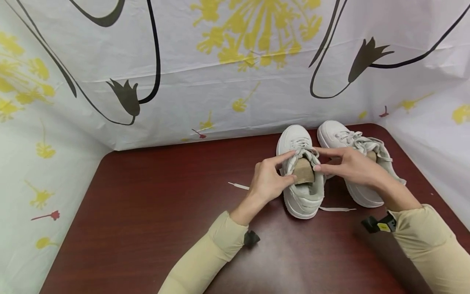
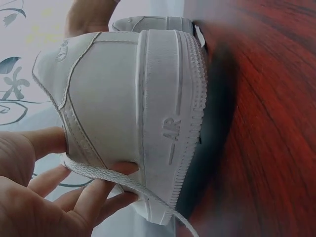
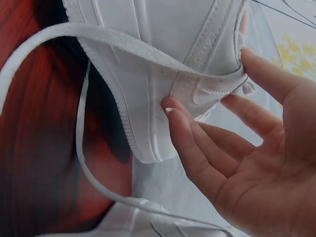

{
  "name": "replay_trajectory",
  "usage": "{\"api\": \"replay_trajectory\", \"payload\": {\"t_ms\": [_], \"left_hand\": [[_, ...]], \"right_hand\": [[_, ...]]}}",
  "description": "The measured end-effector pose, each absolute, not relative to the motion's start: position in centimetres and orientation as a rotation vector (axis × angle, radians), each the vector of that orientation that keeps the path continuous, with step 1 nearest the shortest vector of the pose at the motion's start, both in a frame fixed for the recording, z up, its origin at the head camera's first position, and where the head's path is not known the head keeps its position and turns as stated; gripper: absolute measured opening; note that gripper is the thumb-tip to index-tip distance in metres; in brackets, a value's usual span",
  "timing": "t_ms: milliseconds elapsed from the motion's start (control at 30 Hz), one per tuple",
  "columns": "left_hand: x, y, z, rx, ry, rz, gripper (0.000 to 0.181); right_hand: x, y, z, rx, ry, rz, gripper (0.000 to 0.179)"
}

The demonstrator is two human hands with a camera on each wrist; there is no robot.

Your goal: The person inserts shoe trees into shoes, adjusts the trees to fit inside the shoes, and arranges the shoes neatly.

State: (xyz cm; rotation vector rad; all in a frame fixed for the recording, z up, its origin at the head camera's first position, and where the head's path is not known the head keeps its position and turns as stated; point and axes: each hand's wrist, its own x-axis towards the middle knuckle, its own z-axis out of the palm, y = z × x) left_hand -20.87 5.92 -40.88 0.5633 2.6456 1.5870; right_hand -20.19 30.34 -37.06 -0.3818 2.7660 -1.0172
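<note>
A white lace-up sneaker (image 1: 293,136) stands on the table with its toe pointing away and a tan flap (image 1: 304,171) showing in its opening. My left hand (image 1: 267,179) holds the left side of that opening, thumb at the collar edge and fingers along the outer side. On the opposite side, my right hand (image 1: 350,165) grips the other edge in the same manner. A loose white lace (image 2: 118,177) crosses the left fingers in the left wrist view. Another lace (image 3: 113,44) runs down from the right thumb in the right wrist view.
A second white sneaker (image 1: 361,194) stands to the right, partly behind the right hand and wrist. Lace ends (image 1: 335,209) lie on the dark red table (image 1: 165,204). Patterned white cloth (image 1: 220,102) hangs behind the table and at both sides.
</note>
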Motion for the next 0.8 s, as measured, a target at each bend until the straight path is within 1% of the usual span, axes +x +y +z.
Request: {"api": "replay_trajectory", "payload": {"t_ms": [200,467,800], "left_hand": [[-20.8,6.5,-40.7,0.566,2.634,1.608,0.06],[-20.8,7.0,-41.1,0.558,2.65,1.583,0.06],[-20.8,7.4,-41.0,0.566,2.668,1.583,0.059]], "right_hand": [[-20.5,31.1,-36.5,-0.428,2.896,-0.807,0.057],[-20.7,31.8,-37.5,-0.582,2.941,-0.814,0.055],[-21.1,31.9,-36.4,-0.518,2.95,-0.715,0.063]]}}
